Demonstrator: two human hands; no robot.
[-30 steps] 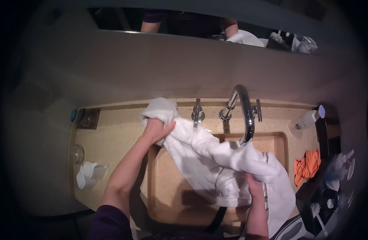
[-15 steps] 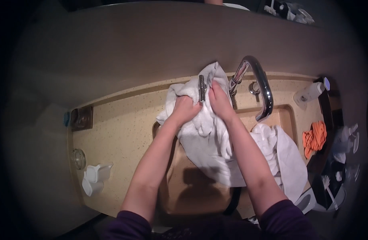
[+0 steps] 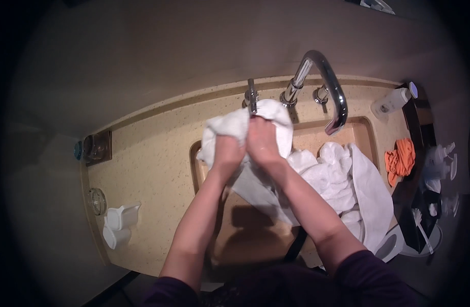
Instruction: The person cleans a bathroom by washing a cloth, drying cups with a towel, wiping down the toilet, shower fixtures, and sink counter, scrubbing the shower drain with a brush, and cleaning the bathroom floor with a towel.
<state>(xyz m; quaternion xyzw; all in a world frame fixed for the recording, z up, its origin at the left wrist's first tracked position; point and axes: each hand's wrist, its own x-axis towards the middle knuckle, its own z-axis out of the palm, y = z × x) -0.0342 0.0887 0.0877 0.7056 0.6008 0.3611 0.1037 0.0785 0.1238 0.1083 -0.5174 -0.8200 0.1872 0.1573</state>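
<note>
Both of my hands grip a white towel [image 3: 228, 125] bunched around the front end of the left chrome tap handle [image 3: 252, 96]. My left hand [image 3: 228, 155] is closed on the cloth just below the handle. Beside it, nearly touching, my right hand [image 3: 264, 143] is closed on the same towel, fingertips buried in the folds under the handle. Part of the towel hangs down into the tan sink [image 3: 245, 245]. More white cloth [image 3: 332, 179] lies heaped over the sink's right side; whether it joins the held towel is hidden by my right forearm.
A curved chrome spout [image 3: 324, 64] and a second tap handle [image 3: 321, 94] stand right of the towel. White bottle [image 3: 391, 104] and orange cloth [image 3: 400, 159] sit far right. At left are white cups [image 3: 122, 217], a glass dish [image 3: 97, 201] and a dark box [image 3: 98, 147].
My hands have come closer together and drawn the towel toward me, off the back of the counter. The tap handle's base now shows. The whole view has shifted slightly.
</note>
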